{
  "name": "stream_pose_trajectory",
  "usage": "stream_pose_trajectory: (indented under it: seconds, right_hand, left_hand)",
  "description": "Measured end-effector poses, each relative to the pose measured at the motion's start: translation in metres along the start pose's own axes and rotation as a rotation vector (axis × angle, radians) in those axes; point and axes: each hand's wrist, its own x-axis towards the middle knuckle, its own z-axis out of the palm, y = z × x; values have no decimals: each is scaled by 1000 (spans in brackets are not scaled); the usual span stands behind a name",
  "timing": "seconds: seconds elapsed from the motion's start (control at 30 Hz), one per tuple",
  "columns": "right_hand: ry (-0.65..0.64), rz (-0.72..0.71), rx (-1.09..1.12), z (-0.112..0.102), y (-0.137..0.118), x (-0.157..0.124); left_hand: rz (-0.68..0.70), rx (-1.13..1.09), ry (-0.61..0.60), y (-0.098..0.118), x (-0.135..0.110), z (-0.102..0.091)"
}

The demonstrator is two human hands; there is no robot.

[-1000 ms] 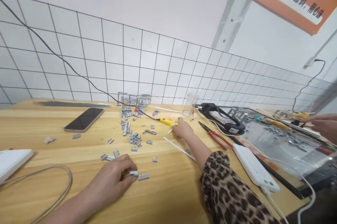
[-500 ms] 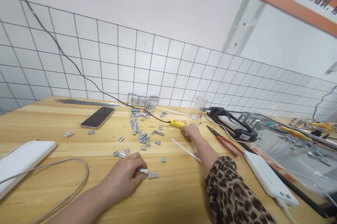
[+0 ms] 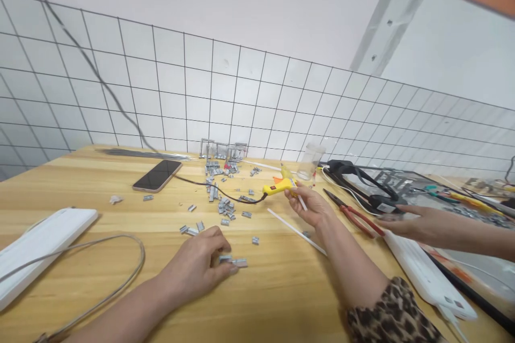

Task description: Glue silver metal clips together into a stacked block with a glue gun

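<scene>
My left hand (image 3: 200, 263) rests on the wooden table (image 3: 281, 300), its fingertips closed on a small grey metal clip (image 3: 225, 258); a second clip (image 3: 241, 263) lies just beside it. My right hand (image 3: 311, 206) is lifted above the table and grips a yellow glue gun (image 3: 279, 186) with a white glue stick in it. The gun's black cord (image 3: 217, 190) trails left across the table. Several loose metal clips (image 3: 223, 206) are scattered between the two hands.
A phone (image 3: 156, 175) lies at back left, a white box (image 3: 38, 243) with a grey cable (image 3: 120, 278) at left. A white stick (image 3: 295, 231), red pliers (image 3: 354, 218), a clear cup (image 3: 311, 161) and a white power strip (image 3: 426, 273) lie to the right. Another person's hand (image 3: 418, 223) reaches in from the right.
My right hand has picked the glue gun up off the table and drawn it toward me. Another person's hand has come in from the right. My left hand has stayed on the clip.
</scene>
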Motion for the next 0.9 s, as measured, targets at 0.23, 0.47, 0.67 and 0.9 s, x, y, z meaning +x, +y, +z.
stream_pose_trajectory:
  seconds: [0.23, 0.47, 0.67, 0.9]
  right_hand:
    - [-256, -218, -10, 39, 6, -59]
    - [-499, -199, 10, 61, 25, -85]
    - [-561, -112, 93, 61, 29, -90]
    - [-610, -286, 63, 58, 35, -89]
  left_hand:
    - [331, 17, 547, 17, -7, -15]
    - [251, 144, 595, 14, 7, -15]
    - [151, 65, 522, 19, 24, -20]
    - [105, -52, 486, 36, 37, -14]
